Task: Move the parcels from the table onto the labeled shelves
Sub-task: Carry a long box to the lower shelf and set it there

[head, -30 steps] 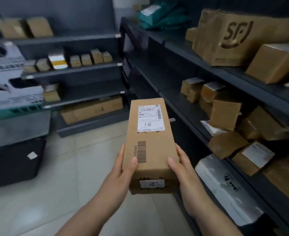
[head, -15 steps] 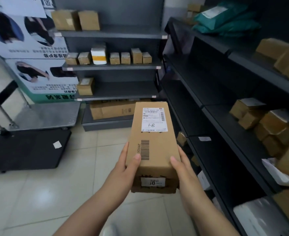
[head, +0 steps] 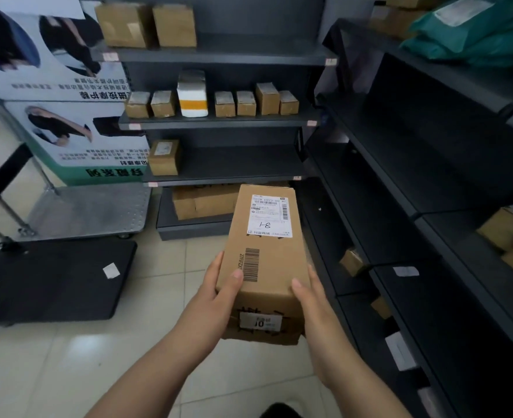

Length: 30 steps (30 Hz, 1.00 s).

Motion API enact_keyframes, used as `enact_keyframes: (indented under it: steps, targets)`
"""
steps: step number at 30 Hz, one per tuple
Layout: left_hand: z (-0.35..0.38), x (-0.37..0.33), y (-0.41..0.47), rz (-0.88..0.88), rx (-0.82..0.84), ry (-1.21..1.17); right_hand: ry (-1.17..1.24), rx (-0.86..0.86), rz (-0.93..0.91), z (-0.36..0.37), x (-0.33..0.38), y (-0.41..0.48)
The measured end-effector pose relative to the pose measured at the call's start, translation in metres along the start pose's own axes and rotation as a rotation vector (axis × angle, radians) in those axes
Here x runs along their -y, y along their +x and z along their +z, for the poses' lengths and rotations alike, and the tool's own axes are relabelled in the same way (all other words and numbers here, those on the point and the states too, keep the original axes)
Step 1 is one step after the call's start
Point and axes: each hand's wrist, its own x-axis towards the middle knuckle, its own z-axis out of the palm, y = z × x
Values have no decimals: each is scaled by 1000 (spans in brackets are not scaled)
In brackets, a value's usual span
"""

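View has panned left since 0.5 s ago: back shelves (head: 234, 164) now dead ahead, grip unchanged. On them: 2 boxes (head: 146, 24) on the top tier, 7 on the second, 1 on the third. One parcel (head: 267, 267), held over the floor (head: 68, 357) between left hand (head: 216, 300) and right hand (head: 312, 303). Each hand clamps a side, thumb on top.

**boxfan22:** anyone seeing what this person is wearing?

**shelfrat:** not much tbh. The left forearm (head: 146, 366) and right forearm (head: 361, 375) are showing bare right down to the bottom edge. The left hand (head: 216, 292) and right hand (head: 312, 300) are showing short, plain thumbnails. A dark rounded shape (head: 281, 410) is poking in below them, and I can't tell if it's a shoe.
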Motion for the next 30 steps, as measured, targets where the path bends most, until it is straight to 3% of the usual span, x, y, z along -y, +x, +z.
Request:
enact_keyframes:
  steps: [11,20,30]
  targets:
    - [-28,-8,145,-145,-138,71,-174,195,133,27,41,171]
    - [-46,-42,262,-100,-250,-52,-277,357,69,33,112,313]
    - [-118,-17,363,-224,-190,-134,-355,392,150,110,113,410]
